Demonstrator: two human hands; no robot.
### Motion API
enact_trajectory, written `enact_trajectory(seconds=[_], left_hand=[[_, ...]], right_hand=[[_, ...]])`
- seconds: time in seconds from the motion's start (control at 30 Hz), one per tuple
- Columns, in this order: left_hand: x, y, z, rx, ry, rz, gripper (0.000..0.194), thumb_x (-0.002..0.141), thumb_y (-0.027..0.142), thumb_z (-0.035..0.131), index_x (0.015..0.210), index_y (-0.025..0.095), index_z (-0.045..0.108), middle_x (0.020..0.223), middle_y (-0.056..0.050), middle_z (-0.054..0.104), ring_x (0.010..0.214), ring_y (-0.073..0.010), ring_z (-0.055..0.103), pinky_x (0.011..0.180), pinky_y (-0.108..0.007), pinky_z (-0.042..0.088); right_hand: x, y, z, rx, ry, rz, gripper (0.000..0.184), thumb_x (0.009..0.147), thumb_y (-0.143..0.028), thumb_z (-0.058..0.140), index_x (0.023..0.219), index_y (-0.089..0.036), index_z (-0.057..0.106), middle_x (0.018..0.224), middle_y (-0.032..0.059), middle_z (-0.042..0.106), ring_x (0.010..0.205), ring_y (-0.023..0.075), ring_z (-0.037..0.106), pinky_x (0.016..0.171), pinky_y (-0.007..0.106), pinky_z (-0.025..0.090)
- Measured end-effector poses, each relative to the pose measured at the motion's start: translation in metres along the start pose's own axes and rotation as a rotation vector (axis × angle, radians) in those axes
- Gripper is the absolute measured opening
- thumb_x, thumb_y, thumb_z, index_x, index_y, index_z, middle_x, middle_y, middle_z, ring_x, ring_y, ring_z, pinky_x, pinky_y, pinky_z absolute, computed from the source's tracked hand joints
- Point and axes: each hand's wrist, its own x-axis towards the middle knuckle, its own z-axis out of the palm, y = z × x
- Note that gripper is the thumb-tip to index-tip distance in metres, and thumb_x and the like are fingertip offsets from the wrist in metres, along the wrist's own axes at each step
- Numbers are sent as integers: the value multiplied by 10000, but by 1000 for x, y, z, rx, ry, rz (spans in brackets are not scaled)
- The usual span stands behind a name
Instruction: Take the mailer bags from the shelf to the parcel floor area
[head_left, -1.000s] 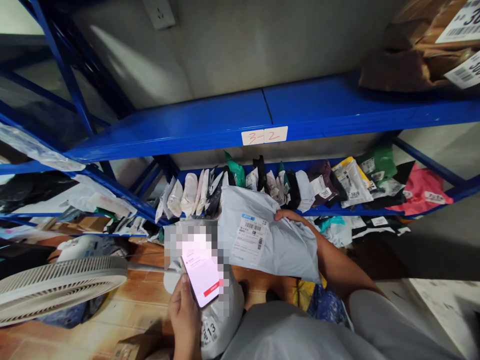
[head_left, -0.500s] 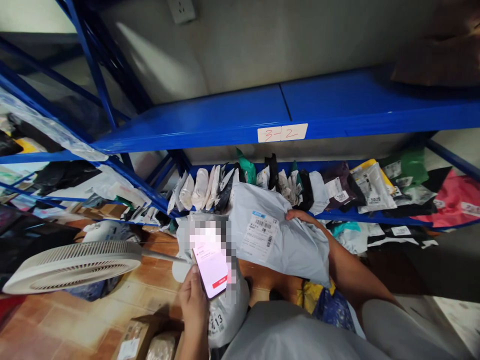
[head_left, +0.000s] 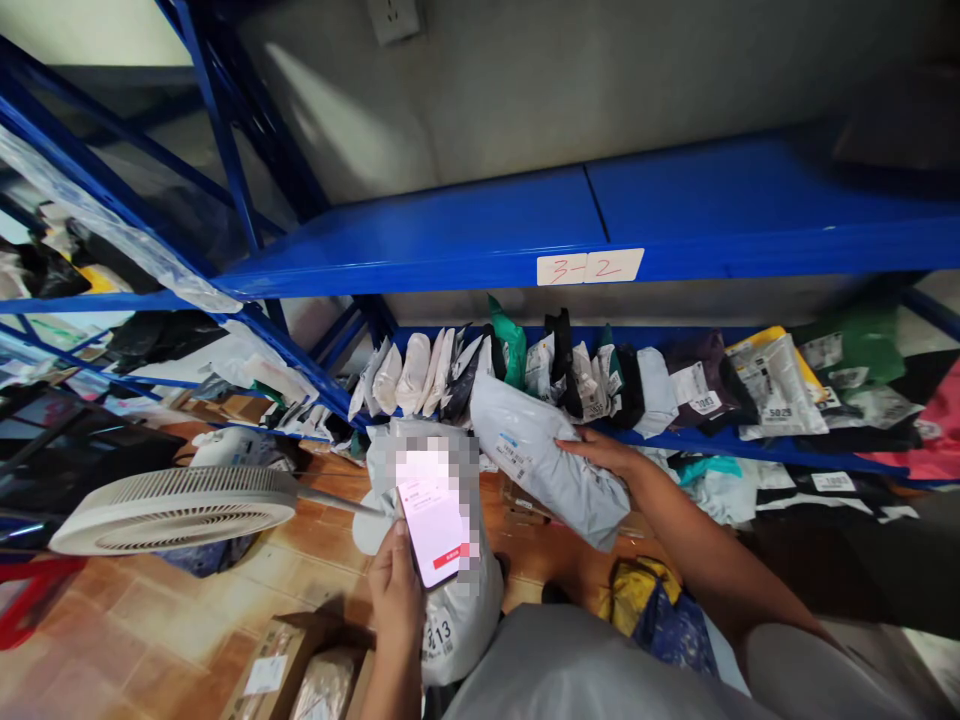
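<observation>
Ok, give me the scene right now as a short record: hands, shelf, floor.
left hand: holds a phone, screen lit
behind phone: pale bag, number ending 13; whether also held is unclear
right hand: grips a grey parcel with a printed label
shelf sign: 3-2, on the upper blue shelf
shelf below: row of bagged parcels
floor: cardboard box, lower left
also in view: fan, left

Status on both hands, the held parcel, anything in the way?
Left hand holds phone. Right hand grips grey parcel, label showing. Grey parcel overlaps shelved packages in view; contact unclear.
</observation>
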Motion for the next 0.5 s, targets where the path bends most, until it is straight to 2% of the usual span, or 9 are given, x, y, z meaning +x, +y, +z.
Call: enact_trajectory(seconds=[0.1,0.23,0.27,0.33,0.4,0.47,0.5], left_hand=[[0,2,2,18,-23,-5,568,680,648,696,956,154,739,970,-71,755,877,-217,689,784,-279,545],[9,-2,0,-62,-50,-65,542,687,611,714,962,144,727,930,-77,755,825,-223,692,755,-304,551],[13,-3,-1,-88,-63,-85,528,688,595,722,962,144,726,907,-74,755,813,-219,691,750,-303,550],[24,-2,-4,-117,-95,-129,503,666,570,752,929,143,727,832,-60,749,741,-197,681,693,-281,543],[33,5,-9,-125,-149,-184,494,607,559,795,865,143,726,727,-40,725,617,-166,639,582,-253,512],[40,14,-14,-121,-221,-238,499,549,559,822,798,139,718,640,-25,690,532,-145,586,509,-239,467],[42,19,-17,-96,-262,-249,500,533,565,826,760,133,713,603,-20,669,507,-136,562,491,-235,447]], right_hand=[[17,10,13,-198,28,-115,250,718,-390,746,894,-221,693,954,66,731,1006,327,640,943,462,489],[35,18,25,-275,64,-167,102,676,-236,751,740,-219,674,981,75,704,1066,345,603,1031,466,408],[38,19,27,-289,74,-179,113,683,-207,734,783,-221,682,1011,75,700,1085,345,596,1046,470,391],[45,19,30,-309,92,-203,293,726,-186,682,1013,-245,677,1129,65,679,1149,329,573,1074,473,362],[54,18,33,-287,103,-254,495,797,-218,615,1283,-284,550,1303,48,604,1252,299,512,1116,465,314],[65,15,36,-232,98,-327,544,865,-286,542,1399,-287,437,1439,37,496,1352,268,412,1163,452,239],[71,13,38,-204,79,-360,524,888,-330,515,1403,-272,439,1464,41,470,1375,260,382,1174,447,214]])
